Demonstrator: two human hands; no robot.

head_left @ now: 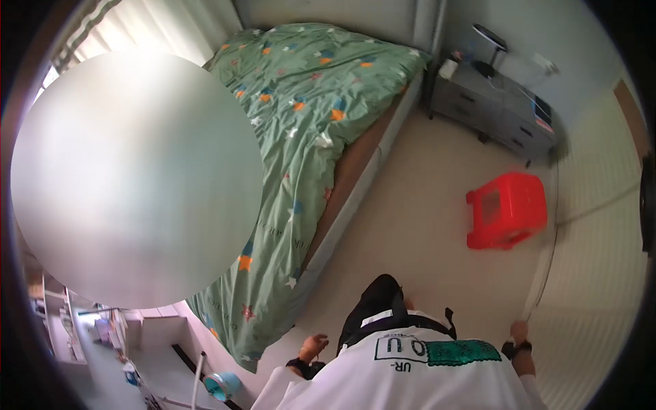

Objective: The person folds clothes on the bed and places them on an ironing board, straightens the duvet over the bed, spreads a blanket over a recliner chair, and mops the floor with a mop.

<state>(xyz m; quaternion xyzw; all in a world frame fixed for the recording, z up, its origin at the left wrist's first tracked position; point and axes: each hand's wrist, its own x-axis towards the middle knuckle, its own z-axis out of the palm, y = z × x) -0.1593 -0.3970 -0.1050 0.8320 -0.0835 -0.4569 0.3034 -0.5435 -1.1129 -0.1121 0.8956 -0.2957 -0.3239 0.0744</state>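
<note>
Left hand: the left hand (314, 347) hangs beside the body, fingers loosely bent; too small to tell whether they are spread or pressed together
Right hand: the right hand (519, 331) is low on the other side, near the pale ribbed surface (598, 273); blurred, so I cannot tell how its fingers stand
Wrists: a dark band (306, 370) behind the left fingers, and a dark cuff (512, 350) behind the right ones
Green quilt: the green quilt (294, 147), wrinkled and printed with stars, has its nearest corner to the left of the left fingers, apart from them, and spreads away ahead of them over the bed
Bed rail: the grey bed rail (350, 205) runs forward from near the left fingers
Red stool: the red stool (509, 208) is ahead of the right fingers, well apart from them
Cabinet: the grey cabinet (471, 102) is beyond the stool, farther from the right fingers, with a black lamp (490, 36) on top
Bucket: the blue bucket (225, 386) is left of the left fingers, beside a white pole (199, 372)
Clothes: the white top (424, 383), with a green panel and letters, fills the space between both sets of fingers
</note>
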